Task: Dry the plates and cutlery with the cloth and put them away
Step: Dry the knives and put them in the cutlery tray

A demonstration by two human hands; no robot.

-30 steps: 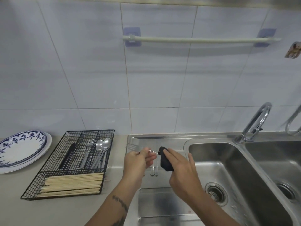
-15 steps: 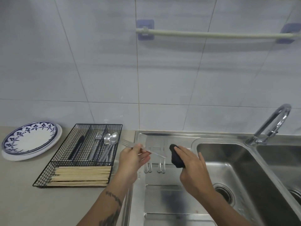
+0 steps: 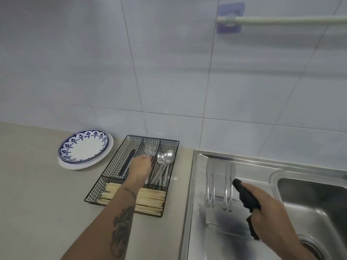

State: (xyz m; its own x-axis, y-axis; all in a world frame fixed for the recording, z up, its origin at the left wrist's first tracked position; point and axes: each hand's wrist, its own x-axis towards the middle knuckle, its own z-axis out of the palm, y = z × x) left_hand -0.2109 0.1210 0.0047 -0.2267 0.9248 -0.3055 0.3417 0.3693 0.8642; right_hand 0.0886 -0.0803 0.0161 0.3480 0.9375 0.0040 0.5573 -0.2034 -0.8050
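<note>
My left hand (image 3: pixel 140 168) reaches into the black wire cutlery basket (image 3: pixel 170 143) on the counter and holds a fork (image 3: pixel 150 149) over its middle compartment, tines pointing to the wall. Spoons (image 3: pixel 165 162) lie in the compartment to the right, a dark knife (image 3: pixel 127 164) in the left one, chopsticks (image 3: pixel 150 200) across the front. My right hand (image 3: pixel 270 212) grips a black cloth (image 3: pixel 246 196) above the steel drainboard (image 3: pixel 201 231), where several pieces of cutlery (image 3: pixel 218 184) lie side by side. Stacked blue-patterned plates (image 3: pixel 84 147) sit left of the basket.
The sink basin (image 3: pixel 315 199) with its drain opens at the right. A towel rail (image 3: pixel 281 20) hangs on the tiled wall above. Beige countertop (image 3: pixel 41 203) spreads to the left and front of the basket.
My left hand carried the fork from above the drainboard leftward into the basket's middle compartment. My right hand stayed over the drainboard with the cloth. The view swung left and down.
</note>
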